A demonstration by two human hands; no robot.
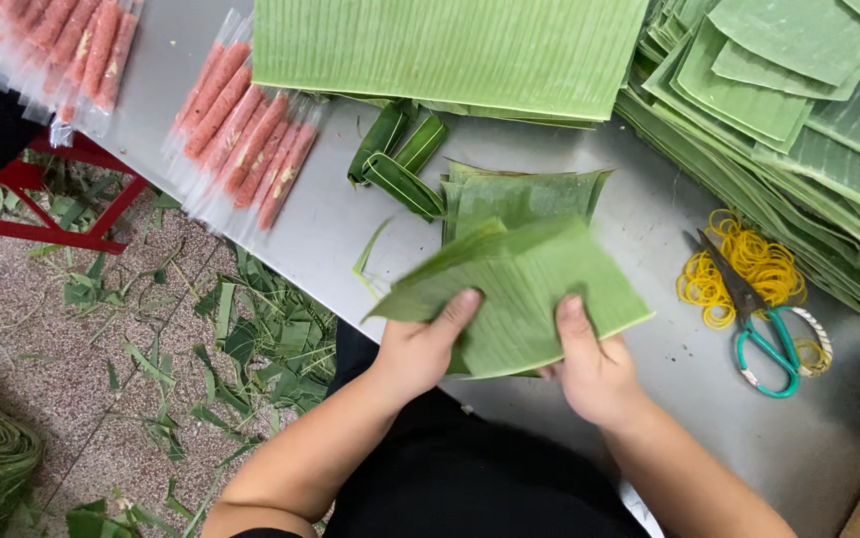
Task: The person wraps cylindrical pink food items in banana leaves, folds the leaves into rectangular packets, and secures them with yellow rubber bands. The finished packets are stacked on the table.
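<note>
A cut piece of green banana leaf is held over the grey metal table by both hands. My left hand grips its near left edge with the thumb on top. My right hand holds its near right side, thumb pressed on the leaf. Under and behind it lies a small stack of similar leaf squares.
Rolled leaf strips lie behind the stack. Pink sausages in clear wrappers sit at the left. Yellow rubber bands and teal-handled scissors lie at the right. Large leaf stacks fill the back and right. Leaf scraps litter the floor beside a red stool.
</note>
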